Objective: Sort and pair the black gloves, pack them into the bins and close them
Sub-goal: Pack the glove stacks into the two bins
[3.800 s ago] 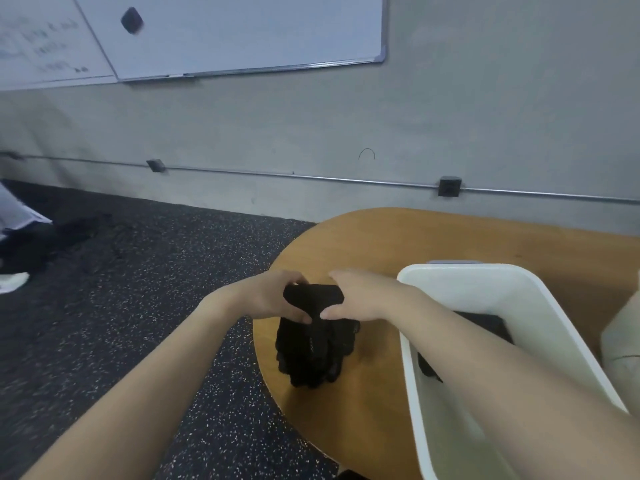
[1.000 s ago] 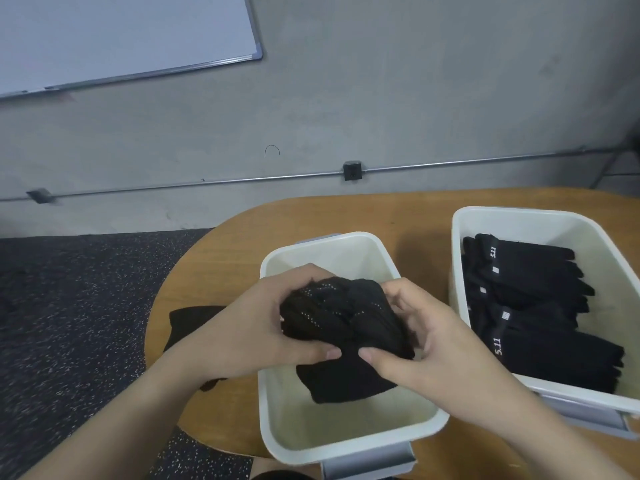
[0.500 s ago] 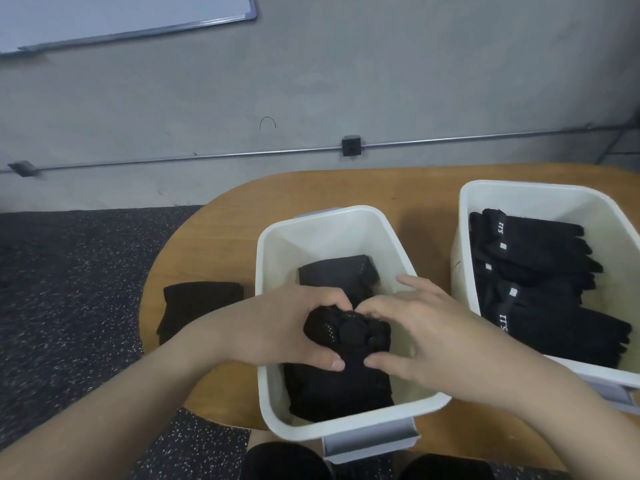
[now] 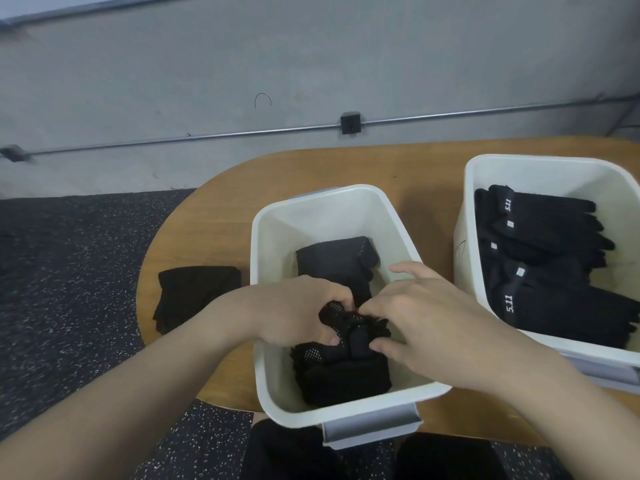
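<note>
arms: bare, no sleeves | hands: bare, no rings | legs: black trousers

From my remote seat, I see flat, dim indoor light falling from overhead, with no glare on the grey wall. Soft shadows pool inside the white bin at center. The wide lens bows the wall conduit and curves the wooden table toward 3 o'clock. Black gloves lose detail; forearms at 7 and 5 o'clock look slightly soft.
</note>
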The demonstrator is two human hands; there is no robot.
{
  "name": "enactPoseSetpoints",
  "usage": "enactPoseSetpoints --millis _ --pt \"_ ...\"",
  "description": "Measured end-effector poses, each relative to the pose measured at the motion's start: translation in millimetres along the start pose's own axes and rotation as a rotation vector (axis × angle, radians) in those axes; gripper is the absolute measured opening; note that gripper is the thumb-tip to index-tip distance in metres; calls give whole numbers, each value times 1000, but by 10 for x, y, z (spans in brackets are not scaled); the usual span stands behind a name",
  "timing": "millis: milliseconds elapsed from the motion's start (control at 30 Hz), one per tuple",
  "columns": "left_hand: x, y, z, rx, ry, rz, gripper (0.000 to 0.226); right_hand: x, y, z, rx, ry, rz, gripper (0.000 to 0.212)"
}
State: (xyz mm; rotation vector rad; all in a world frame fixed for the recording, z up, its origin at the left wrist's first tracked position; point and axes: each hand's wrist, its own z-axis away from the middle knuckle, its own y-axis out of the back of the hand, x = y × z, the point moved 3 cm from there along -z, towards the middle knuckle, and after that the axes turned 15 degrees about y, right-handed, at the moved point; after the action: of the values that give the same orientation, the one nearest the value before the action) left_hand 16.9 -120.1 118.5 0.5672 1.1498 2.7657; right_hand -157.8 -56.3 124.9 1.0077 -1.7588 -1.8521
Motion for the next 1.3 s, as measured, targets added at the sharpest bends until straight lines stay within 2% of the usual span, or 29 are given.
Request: enactPoseSetpoints --millis 100,333,400,467,567,667,767,967,1133,1300 --pt "9 -13 -23 96 11 -9 24 -2 5 -3 -16 4 26 39" --pt "-14 81 72 292 80 -90 40 18 2 -18 -70 -16 42 40" --pt "-30 115 118 285 49 -89 44 35 6 -24 -94 -33 58 40" --pt "-48 121 157 213 23 -86 60 48 10 -43 -139 -49 98 37" --pt "-5 48 154 163 9 -261 81 39 12 -128 -232 -54 130 34" --pt "39 -23 82 194 20 -380 72 2 19 -242 -321 -40 138 40" --pt "30 -35 23 182 19 -336 63 -29 16 -297 -380 -25 185 33" --pt "13 -24 -124 60 20 -287 46 -88 -24 -327 -435 -47 194 25" --pt "6 7 -145 10 27 -261 66 -56 -44 -359 -414 -56 172 25" --pt "-2 85 48 110 4 -218 53 3 -13 -348 -303 -55 75 25"
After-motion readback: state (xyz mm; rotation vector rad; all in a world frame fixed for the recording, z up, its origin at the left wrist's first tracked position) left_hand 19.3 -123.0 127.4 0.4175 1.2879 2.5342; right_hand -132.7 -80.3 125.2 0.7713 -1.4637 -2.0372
